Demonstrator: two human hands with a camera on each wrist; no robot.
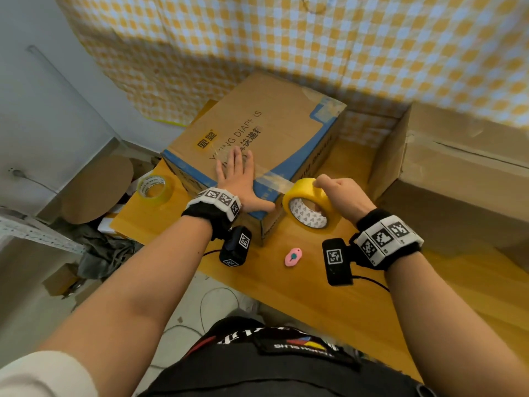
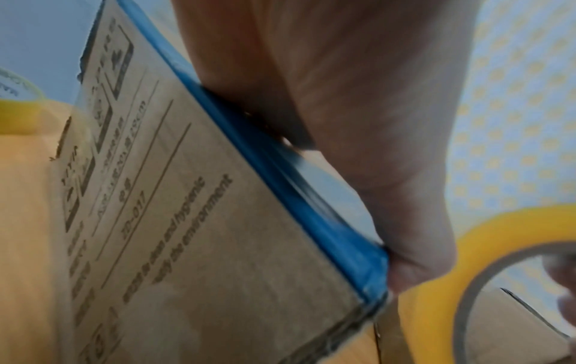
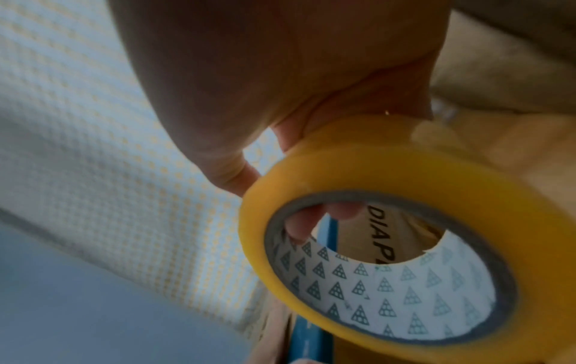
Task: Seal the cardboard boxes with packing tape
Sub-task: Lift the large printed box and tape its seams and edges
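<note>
A brown cardboard box [image 1: 274,121] with blue edging and printed lettering stands on the yellow table. My left hand [image 1: 237,179] lies flat on its lid with straight fingers, pressing on a strip of clear tape [image 1: 272,179]. That strip runs off the near right edge to a yellow tape roll [image 1: 307,203]. My right hand [image 1: 339,190] grips the roll just off the box corner, fingers inside its core. In the right wrist view the tape roll [image 3: 405,221] fills the frame, with fingertips [image 3: 343,211] in the core. The left wrist view shows the box side [image 2: 202,221] under my palm [image 2: 358,98].
A second tape roll [image 1: 154,189] lies at the table's left edge. A small pink cutter [image 1: 293,256] rests on the table [image 1: 329,282] near me. A larger open cardboard box [image 1: 458,173] stands at the right. Clutter and cardboard lie on the floor at the left.
</note>
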